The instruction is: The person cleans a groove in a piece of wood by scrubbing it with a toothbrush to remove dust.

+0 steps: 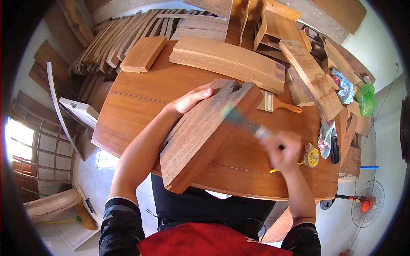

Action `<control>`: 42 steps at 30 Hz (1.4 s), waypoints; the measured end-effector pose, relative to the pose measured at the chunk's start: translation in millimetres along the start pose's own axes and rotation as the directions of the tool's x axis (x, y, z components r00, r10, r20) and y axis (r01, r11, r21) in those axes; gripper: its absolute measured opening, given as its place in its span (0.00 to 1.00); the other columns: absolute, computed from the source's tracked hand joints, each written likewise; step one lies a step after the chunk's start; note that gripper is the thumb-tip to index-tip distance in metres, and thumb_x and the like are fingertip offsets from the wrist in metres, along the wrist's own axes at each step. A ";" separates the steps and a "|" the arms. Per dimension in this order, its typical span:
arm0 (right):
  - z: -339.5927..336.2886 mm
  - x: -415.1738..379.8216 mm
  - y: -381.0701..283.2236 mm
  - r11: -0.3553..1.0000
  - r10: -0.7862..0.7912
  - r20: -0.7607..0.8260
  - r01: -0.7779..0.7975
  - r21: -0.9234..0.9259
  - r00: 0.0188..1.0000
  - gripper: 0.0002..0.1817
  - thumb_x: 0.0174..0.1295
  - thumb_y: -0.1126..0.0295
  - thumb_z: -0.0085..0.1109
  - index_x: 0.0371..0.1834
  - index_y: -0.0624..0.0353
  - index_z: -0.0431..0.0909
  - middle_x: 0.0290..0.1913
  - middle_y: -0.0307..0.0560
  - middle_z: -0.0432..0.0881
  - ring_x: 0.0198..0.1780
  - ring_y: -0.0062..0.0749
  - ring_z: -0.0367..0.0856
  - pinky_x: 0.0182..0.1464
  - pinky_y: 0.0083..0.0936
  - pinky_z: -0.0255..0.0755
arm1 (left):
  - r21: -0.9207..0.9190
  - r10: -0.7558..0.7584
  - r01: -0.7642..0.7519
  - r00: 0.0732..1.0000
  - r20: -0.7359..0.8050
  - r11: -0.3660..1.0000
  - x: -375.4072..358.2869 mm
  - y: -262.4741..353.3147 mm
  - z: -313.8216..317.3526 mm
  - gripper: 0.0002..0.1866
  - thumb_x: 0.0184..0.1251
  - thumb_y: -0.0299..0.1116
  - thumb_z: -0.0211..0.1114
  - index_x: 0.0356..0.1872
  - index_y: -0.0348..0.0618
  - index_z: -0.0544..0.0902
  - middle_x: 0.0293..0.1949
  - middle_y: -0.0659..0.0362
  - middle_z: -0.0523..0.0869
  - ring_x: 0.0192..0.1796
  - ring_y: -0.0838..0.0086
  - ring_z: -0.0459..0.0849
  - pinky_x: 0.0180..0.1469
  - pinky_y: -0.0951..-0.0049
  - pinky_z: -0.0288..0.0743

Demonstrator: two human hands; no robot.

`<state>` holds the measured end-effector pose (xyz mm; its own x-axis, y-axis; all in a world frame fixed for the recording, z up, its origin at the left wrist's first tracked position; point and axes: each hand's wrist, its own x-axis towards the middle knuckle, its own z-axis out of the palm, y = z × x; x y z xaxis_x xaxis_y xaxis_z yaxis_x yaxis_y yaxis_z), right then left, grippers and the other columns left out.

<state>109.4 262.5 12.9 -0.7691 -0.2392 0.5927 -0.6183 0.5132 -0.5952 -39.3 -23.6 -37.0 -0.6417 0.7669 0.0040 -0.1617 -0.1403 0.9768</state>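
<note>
The person leans over a round wooden bench with a thick, rough plank lying slantwise across its near edge, one corner overhanging toward the body. The left hand rests at the plank's far end, fingers curled over its upper corner and pressed against the wood. The right hand is closed around the handle of a paintbrush — both are blurred, so the grip itself is hard to read, but the bristle end appears to lie on the plank's right edge.

Just past the plank a second paintbrush with an orange handle lies flat on the bench. Beside the right hand sits a yellow tape measure, and a crumpled rag lies next to it. Further back a long curved board and a small square block rest on the bench — behind them, stacked slats lean in rows. A floor fan stands low to the right.
</note>
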 end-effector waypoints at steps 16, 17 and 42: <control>-5.2 5.4 6.1 0.994 0.109 -0.127 -0.108 0.018 0.986 0.10 0.62 0.62 0.75 0.31 0.56 0.89 0.15 0.43 0.77 0.14 0.28 0.71 0.19 0.25 0.60 | -0.056 0.035 -0.035 0.999 0.003 0.998 -2.9 -2.0 -2.1 0.56 0.61 0.72 0.65 0.80 0.40 0.59 0.77 0.52 0.67 0.78 0.63 0.65 0.79 0.60 0.53; -1.7 1.0 6.6 0.998 -0.036 -0.043 0.038 0.041 0.998 0.10 0.62 0.63 0.75 0.31 0.57 0.89 0.16 0.43 0.76 0.14 0.28 0.71 0.19 0.25 0.60 | -0.031 0.025 -0.025 1.000 0.006 0.999 -4.9 -1.3 -4.5 0.57 0.61 0.73 0.64 0.81 0.41 0.58 0.78 0.52 0.66 0.78 0.63 0.64 0.79 0.60 0.53; -10.0 2.0 22.0 0.994 0.004 -0.124 -0.017 -0.104 0.992 0.13 0.59 0.59 0.77 0.25 0.53 0.86 0.18 0.42 0.80 0.17 0.32 0.78 0.20 0.29 0.67 | -0.038 -0.033 0.030 0.997 -0.063 0.999 -8.1 -8.0 -16.5 0.60 0.57 0.75 0.66 0.80 0.39 0.60 0.76 0.54 0.68 0.77 0.64 0.65 0.79 0.61 0.55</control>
<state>95.9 281.6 6.4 -0.7453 -0.1329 0.6534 -0.5852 0.6000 -0.5455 -45.2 -39.0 -48.4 -0.6819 0.7303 -0.0413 -0.2091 -0.1404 0.9678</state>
